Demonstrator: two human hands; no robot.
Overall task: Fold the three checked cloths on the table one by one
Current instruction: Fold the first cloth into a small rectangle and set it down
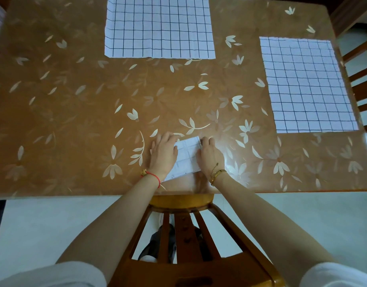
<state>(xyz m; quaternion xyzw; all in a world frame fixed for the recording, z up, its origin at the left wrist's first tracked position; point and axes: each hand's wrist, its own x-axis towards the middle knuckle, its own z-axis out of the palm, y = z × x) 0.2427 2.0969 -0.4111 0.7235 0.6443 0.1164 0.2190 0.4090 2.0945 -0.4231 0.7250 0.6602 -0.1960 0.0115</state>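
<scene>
A small folded checked cloth [186,156] lies near the table's front edge, between my hands. My left hand [164,152] rests flat on its left side, fingers fairly straight. My right hand [209,153] presses on its right side, with its fingers bent at the cloth's far right corner. Two more checked cloths lie spread flat: one [159,27] at the back middle, the other [306,85] at the right side of the table.
The table [75,100] has an orange-brown flowered cover. A wooden chair [188,235] stands below the front edge, between my arms. Another wooden chair [362,79] stands beyond the right edge.
</scene>
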